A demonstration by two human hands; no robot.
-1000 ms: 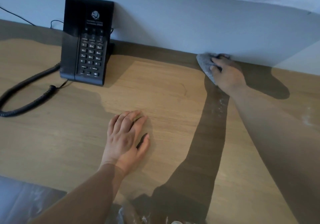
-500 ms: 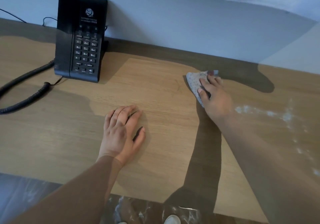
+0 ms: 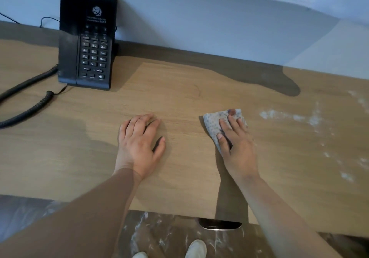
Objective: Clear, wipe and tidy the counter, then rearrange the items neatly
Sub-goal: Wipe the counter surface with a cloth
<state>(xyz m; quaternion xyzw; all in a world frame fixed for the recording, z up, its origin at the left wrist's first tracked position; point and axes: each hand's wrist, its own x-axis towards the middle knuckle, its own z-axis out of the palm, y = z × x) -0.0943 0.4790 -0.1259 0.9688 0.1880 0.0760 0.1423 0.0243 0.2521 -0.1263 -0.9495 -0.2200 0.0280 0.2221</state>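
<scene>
L hand (image 3: 139,144) flat on counter (image 3: 179,98); R hand (image 3: 235,144), fingers straight, presses cloth (image 3: 213,122). Phone (image 3: 87,38) upper left: keys 0-9 legible, logo txt blurred.

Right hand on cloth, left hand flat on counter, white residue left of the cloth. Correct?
No. In the head view the white residue lies right of the cloth, not left. Right hand on cloth, left hand flat on counter: fine.

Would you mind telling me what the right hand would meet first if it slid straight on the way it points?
Probably the wall: the right hand, pressing the cloth, points across bare counter, well right of the phone and left of the white powder.
</scene>
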